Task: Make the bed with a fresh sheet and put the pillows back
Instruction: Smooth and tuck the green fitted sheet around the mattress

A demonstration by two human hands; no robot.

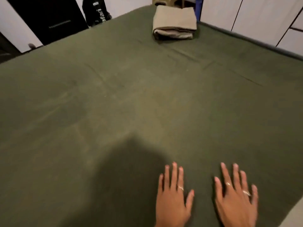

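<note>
On the near right of the bed, left hand [172, 199] and right hand [236, 199] lie flat, fingers spread, on the green sheet [114, 99]. Far side: folded beige sheet [174, 22]. Far left: black garment [95, 10], white lettering unreadable; dark cabinet [49, 18].

In the upper left of the frame you see a black cabinet door [47, 18] against a pale wall [127, 4]. In the upper right stand white wardrobe panels [255, 15]. The light is dim.
</note>
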